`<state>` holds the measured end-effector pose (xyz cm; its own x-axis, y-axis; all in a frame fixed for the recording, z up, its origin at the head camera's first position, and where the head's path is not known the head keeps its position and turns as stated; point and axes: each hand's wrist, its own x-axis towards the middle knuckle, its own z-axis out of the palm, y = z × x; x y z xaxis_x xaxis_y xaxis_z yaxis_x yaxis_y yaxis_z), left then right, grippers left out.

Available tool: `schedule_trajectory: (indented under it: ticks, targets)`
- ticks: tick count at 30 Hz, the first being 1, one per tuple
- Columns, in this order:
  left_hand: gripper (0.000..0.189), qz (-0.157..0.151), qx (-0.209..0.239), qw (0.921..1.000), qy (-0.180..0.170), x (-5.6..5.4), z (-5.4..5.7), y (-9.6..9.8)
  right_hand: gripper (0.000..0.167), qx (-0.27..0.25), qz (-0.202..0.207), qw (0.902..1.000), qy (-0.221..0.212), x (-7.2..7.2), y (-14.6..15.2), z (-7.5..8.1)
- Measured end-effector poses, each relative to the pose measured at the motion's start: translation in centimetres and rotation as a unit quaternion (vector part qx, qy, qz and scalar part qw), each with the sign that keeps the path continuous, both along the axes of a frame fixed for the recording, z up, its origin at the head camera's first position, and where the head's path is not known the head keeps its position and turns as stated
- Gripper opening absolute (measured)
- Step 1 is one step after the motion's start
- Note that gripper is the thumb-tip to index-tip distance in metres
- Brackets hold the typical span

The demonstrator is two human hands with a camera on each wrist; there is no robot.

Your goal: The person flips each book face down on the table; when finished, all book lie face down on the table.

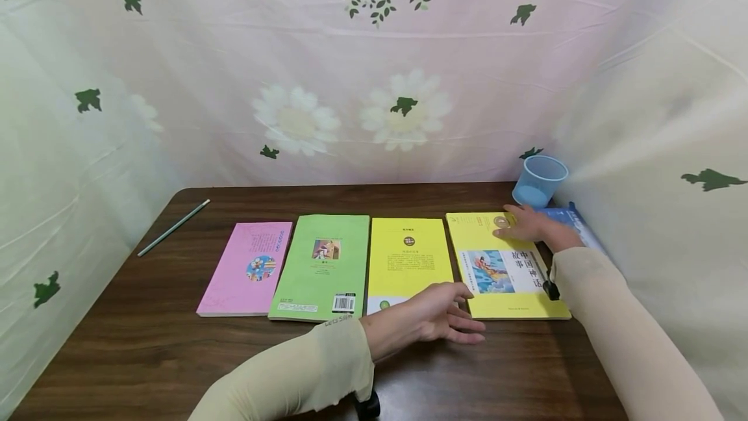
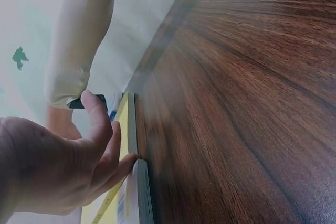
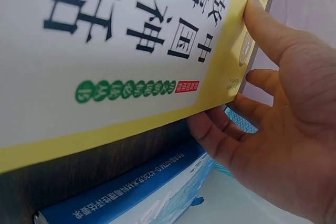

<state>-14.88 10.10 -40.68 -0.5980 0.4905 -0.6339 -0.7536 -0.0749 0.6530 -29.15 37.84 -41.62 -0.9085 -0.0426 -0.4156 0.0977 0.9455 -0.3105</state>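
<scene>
At the right end of a row of books lies a yellow book (image 1: 487,301) with a picture and large black characters. My right hand (image 1: 528,225) holds its far right corner. The right thumb lies over the cover and the fingers curl at the edge (image 3: 283,98). My left hand (image 1: 438,314) is palm-sideways with spread, relaxed fingers, close to that book's near left corner. In the left wrist view, the left hand's (image 2: 68,166) fingertips come right at the book edges. Just left lies a second yellow book (image 1: 409,278), its near corner partly hidden by the left hand.
Further left lie a green book (image 1: 292,278) and a pink book (image 1: 234,278). A thin grey-green stick (image 1: 174,228) rests by the table's left edge. Behind the right hand stands a blue translucent cup (image 1: 539,180). A blue box (image 3: 142,192) lies right of the yellow book. Patterned cloth (image 1: 350,83) encloses the table (image 1: 146,356).
</scene>
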Motion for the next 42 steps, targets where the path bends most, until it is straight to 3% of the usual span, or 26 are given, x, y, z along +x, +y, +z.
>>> schedule_trajectory:
  ticks: [7,23,29,37,42]
  targets:
    - [0.032,-0.006,-0.015,0.9998,0.01,0.2,-0.2,0.1,0.1,0.003,0.002,1.0,-0.005,-0.1,0.2,-0.1]
    - [0.017,0.013,-0.041,0.9984,0.036,0.5,-0.9,1.2,0.101,0.01,-0.003,0.9998,-0.015,-0.2,0.3,-0.3]
    - [0.014,0.008,-0.073,0.9947,0.071,0.2,-1.1,2.0,0.101,0.007,-0.005,0.9999,-0.012,-0.2,0.0,-0.3]
    - [0.007,-0.026,-0.107,0.9856,0.128,-0.4,-1.3,2.3,0.1,-0.001,-0.008,0.9998,-0.017,-0.3,-0.2,0.0]
    - [0.006,-0.016,-0.127,0.9781,0.164,-0.5,-1.4,2.8,0.099,0.0,-0.001,0.9998,-0.019,-0.2,-0.2,0.4]
